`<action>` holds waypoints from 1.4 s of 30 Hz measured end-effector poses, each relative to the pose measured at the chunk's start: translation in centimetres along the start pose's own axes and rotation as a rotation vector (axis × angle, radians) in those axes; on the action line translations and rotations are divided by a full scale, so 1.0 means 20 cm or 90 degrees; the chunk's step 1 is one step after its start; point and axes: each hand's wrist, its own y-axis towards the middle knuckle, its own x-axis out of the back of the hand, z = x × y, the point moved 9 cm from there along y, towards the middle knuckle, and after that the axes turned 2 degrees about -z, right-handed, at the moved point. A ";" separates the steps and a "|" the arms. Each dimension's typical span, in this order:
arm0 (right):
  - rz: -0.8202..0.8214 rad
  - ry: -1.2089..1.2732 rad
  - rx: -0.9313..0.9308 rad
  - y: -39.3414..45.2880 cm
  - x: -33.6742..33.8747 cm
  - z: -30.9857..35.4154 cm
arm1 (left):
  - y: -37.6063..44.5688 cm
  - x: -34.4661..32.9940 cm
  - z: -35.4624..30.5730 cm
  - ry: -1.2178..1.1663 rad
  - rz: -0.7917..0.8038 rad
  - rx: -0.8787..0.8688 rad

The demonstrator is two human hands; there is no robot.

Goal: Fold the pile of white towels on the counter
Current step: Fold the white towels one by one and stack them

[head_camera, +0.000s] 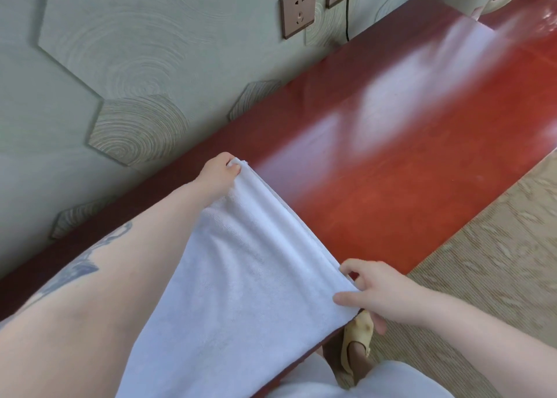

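Glossy red counter (pixel 391 186) is carrying one white towel (pixel 241 277), which is lying along its near end. Right hand (pixel 382 289) is pinching the near corner; left hand (pixel 220 171) is pinching the far corner. Uneven tension is likely to skew the fold. Remaining pile is lying outside view.

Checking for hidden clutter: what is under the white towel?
Under the white towel only the red counter shows around its edges; anything beneath the cloth is covered.

Bright daylight, glare on counter (pixel 407 144)
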 end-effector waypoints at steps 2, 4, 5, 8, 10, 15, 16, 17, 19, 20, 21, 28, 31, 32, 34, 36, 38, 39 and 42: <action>0.070 -0.057 -0.030 0.08 0.02 0.06 | 0.00 0.01 0.01 -0.054 0.030 0.020; 0.099 -0.085 -0.054 0.14 0.03 0.11 | 0.00 0.00 0.03 -0.142 0.090 0.071; 0.098 -0.085 -0.051 0.16 0.04 0.12 | 0.00 -0.01 0.03 -0.172 0.126 0.093; 0.037 0.024 0.016 0.17 0.05 0.16 | -0.02 -0.06 0.00 -0.174 0.208 0.095; -0.021 0.084 0.076 0.15 0.05 0.19 | -0.02 -0.07 0.00 -0.173 0.201 0.093; -0.082 0.172 0.105 0.03 0.00 0.11 | 0.01 -0.08 -0.02 -0.075 0.101 0.017; -0.117 0.148 0.093 0.01 0.02 0.08 | 0.02 -0.07 -0.02 -0.061 0.063 -0.001; -0.159 0.130 0.070 -0.02 0.03 0.04 | 0.02 -0.07 -0.03 -0.051 0.024 -0.020; -0.243 0.124 0.030 -0.07 0.06 0.00 | 0.01 -0.05 -0.04 -0.020 -0.046 -0.053; -0.277 0.113 0.022 -0.09 0.07 -0.02 | 0.01 -0.05 -0.05 0.000 -0.076 -0.064; -0.307 0.086 0.008 -0.11 0.07 -0.02 | 0.00 -0.05 -0.05 0.016 -0.101 -0.071; -0.434 0.014 -0.024 -0.12 0.03 -0.06 | 0.00 -0.02 -0.05 0.037 -0.204 -0.065; -0.501 0.062 -0.039 -0.16 0.08 -0.10 | 0.05 0.01 -0.05 0.131 -0.152 -0.069; -0.493 0.046 -0.053 -0.16 0.09 -0.11 | 0.07 0.02 -0.06 0.137 -0.113 -0.080; -0.448 -0.021 -0.054 -0.13 0.10 -0.10 | 0.10 0.02 -0.10 0.118 -0.011 -0.125; -0.406 -0.044 -0.018 -0.11 0.09 -0.08 | 0.10 0.02 -0.14 0.105 0.081 -0.154; -0.351 0.009 0.027 -0.10 0.08 -0.08 | 0.10 0.03 -0.16 0.102 0.142 -0.157; -0.318 0.046 0.040 -0.10 0.07 -0.09 | 0.10 0.03 -0.17 0.095 0.160 -0.154; -0.247 0.068 0.071 -0.08 0.07 -0.09 | 0.04 0.11 -0.22 0.029 0.150 -0.148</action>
